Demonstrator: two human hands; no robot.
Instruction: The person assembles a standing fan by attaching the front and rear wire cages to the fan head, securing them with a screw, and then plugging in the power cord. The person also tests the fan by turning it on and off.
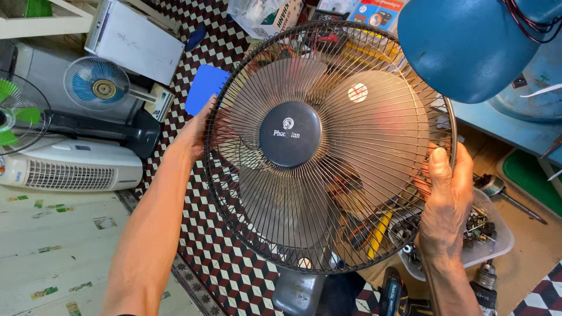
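Note:
A round black wire fan guard (328,146) with a dark centre cap (290,134) fills the middle of the view, held up facing me. My left hand (196,133) grips its left rim. My right hand (446,193) grips the right rim, thumb over the outer ring. Pale translucent fan blades (374,134) show behind the wires. A blue motor housing (468,47) hangs at the top right, above the guard.
On the left lie a small fan with a blue blade (96,83), a white heater-like unit (70,167), a green-bladed fan (14,114) and a blue plastic piece (205,88). A clear tray of metal parts (494,234), a drill (483,287) and a yellow-handled tool (379,234) sit lower right.

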